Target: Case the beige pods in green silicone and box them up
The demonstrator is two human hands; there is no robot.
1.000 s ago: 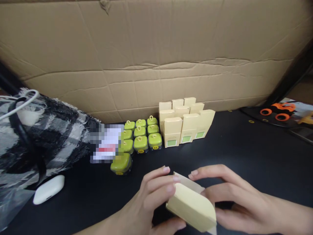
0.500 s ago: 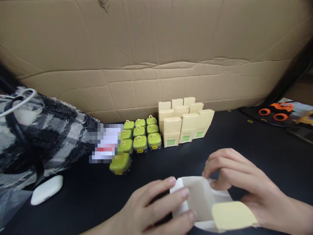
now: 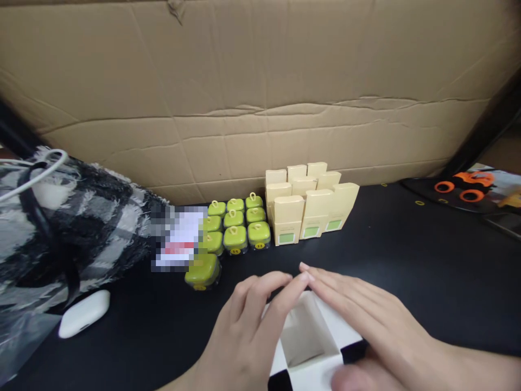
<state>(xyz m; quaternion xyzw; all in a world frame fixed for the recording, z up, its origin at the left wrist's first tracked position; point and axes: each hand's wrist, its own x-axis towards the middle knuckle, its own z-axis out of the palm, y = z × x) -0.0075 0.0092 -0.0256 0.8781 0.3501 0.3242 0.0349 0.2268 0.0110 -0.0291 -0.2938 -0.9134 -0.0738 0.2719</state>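
Note:
A small paper carton (image 3: 306, 332), white inside, stands open-topped at the near edge of the view, with white flaps folded outward. My left hand (image 3: 244, 331) curls around its left and far side, fingers bent over the rim. Along the right flap lies my right hand (image 3: 374, 320), its fingers stretched and close together, the thumb at the near flap, blurred. The fingertips of both hands meet at the far corner. Beyond them stand several cream-coloured cartons (image 3: 288, 220) with green labels. Left of these sit several green-lidded little containers (image 3: 235, 237) with loops on top.
One green-lidded container (image 3: 202, 270) sits nearer, in front of its rows. At left are a white earbud case (image 3: 84, 314), a checked fringed cloth (image 3: 101, 217) and clear plastic (image 3: 24, 342). An orange-wheeled toy (image 3: 472, 185) is far right. A cardboard wall (image 3: 260, 65) closes the back.
The carton has turned; its cream flap no longer shows, and white flaps are spread outward. My hands have come together at its far corner, the right fingers straightening.

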